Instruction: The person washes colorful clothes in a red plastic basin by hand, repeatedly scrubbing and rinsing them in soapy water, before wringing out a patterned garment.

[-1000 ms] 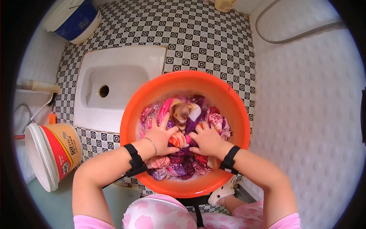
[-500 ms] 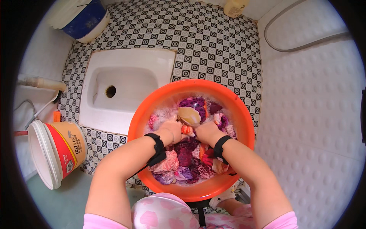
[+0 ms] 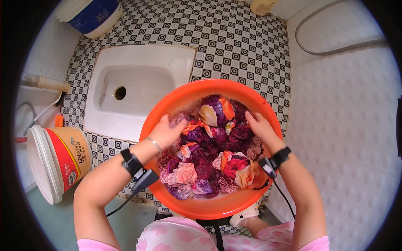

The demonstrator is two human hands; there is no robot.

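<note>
An orange plastic basin [image 3: 217, 86] holds wet patterned clothes [image 3: 205, 144] in purple, pink, orange and cream, lying in soapy water. At the basin's left side is my left hand [image 3: 166, 131], thumb and fingers apart, with its fingertips by the edge of the cloth. My right hand [image 3: 263, 129] is on the opposite side, fingers stretched over the far right of the clothes. Neither hand grips any cloth. The pile lies spread between them, with a pink ruffled piece [image 3: 183, 173] near the front left and a red and orange floral piece [image 3: 240, 167] near the front right.
Left of the basin, a white squat toilet [image 3: 138, 51] is set into the black-and-white tiled floor [image 3: 226, 42]. A tan and red bucket [image 3: 69, 157] lies tipped at the left. A blue and white bucket [image 3: 94, 19] stands far left. A grey hose [image 3: 310, 50] hangs on the right wall.
My hands have come up out of the middle of the clothes and moved apart toward the basin's two sides, letting go of the cloth. The clothes now lie more spread out.
</note>
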